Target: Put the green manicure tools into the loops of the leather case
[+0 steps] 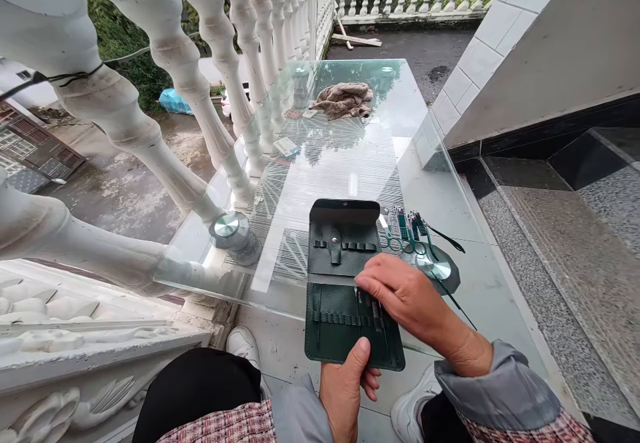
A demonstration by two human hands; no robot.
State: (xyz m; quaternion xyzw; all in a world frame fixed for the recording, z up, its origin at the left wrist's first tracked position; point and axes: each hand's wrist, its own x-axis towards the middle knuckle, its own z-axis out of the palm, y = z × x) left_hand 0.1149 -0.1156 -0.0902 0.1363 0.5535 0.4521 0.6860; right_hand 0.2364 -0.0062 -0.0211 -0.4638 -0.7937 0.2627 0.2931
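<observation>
A dark green manicure case (325, 340) lies unfolded over the near edge of the glass table. My left hand (345, 383) grips its bottom edge, thumb on top and fingers underneath. Closed above the lower panel, my right hand (413, 296) has its thumb and fingertips at the upper end of a slim metal manicure tool (358, 306) in the elastic loops. Another thin tool (319, 316) sits in the loops at the left. My right fingers partly hide more tools beside them. The upper panel has vacant loops and a snap strap (335, 246).
Right of the case, on the glass table (200, 276), lie green-handled scissors (395, 242) and several nail clippers (417, 224). Farther back are a crumpled brown cloth (345, 100) and a small box (286, 146). A white balustrade (180, 63) stands left, stone steps (555, 230) right.
</observation>
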